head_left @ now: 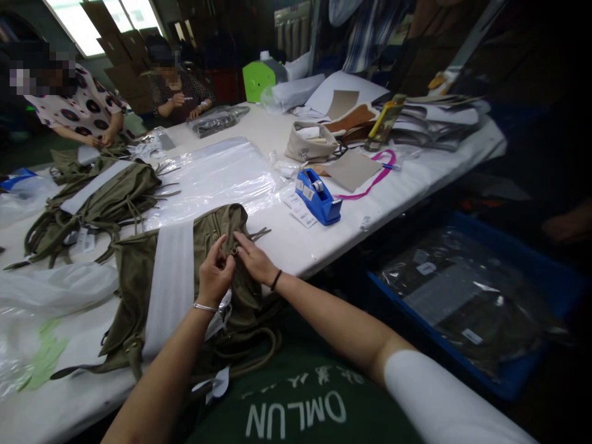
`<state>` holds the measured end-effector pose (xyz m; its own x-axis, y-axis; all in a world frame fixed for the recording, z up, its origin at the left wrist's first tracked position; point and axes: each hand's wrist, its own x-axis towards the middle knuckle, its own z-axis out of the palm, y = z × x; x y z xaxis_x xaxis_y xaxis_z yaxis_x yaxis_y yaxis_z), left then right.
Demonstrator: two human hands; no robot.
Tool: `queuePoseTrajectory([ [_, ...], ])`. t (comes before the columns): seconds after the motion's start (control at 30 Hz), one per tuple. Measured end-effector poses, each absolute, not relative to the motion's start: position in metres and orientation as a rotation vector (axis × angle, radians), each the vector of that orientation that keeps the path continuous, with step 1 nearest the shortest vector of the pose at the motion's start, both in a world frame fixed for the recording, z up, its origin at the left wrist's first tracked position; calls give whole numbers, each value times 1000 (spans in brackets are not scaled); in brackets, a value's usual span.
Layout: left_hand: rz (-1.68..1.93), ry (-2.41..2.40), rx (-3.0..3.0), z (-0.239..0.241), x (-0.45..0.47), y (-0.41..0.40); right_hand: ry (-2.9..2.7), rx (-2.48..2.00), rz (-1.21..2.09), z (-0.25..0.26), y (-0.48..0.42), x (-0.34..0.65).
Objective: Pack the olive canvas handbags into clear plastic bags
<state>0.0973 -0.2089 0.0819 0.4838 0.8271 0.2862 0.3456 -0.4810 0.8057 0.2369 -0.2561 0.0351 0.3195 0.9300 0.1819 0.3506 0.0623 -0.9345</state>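
Note:
An olive-green fabric bag [134,265] lies on the near edge of the table, with a wide white foam strip [173,265] wrapped around its middle. My left hand [216,274] is over the bag just right of the strip, index finger and thumb apart, other fingers partly curled, close to a brass zip. From the right, my right hand [253,258] rests on the bag's side, fingers stretched out, near a small brass fitting [234,251]. I see nothing held in either hand. The bag's handle [271,345] and a white tag [221,383] hang toward me.
Similar strapped bags [134,182] lie to the left. Clear plastic sleeves [222,172] are stacked beyond my bag. A blue tape dispenser [319,200] stands to the right. Wrapped goods fill a blue crate [513,376] beside the table. Two people [83,105] work across from me.

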Motion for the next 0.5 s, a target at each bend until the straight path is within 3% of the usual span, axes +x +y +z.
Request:
queuePoseTrajectory([
  [0.23,679,1199,2210,64,85,-200,-1488,-1481,754,0,-234,206],
  [0.4,478,1250,2173,61,85,-193,-1155,-1689,502,11,-252,246],
  [0.5,574,1217,2110,59,91,-196,-1001,-1935,573,22,-239,265],
])
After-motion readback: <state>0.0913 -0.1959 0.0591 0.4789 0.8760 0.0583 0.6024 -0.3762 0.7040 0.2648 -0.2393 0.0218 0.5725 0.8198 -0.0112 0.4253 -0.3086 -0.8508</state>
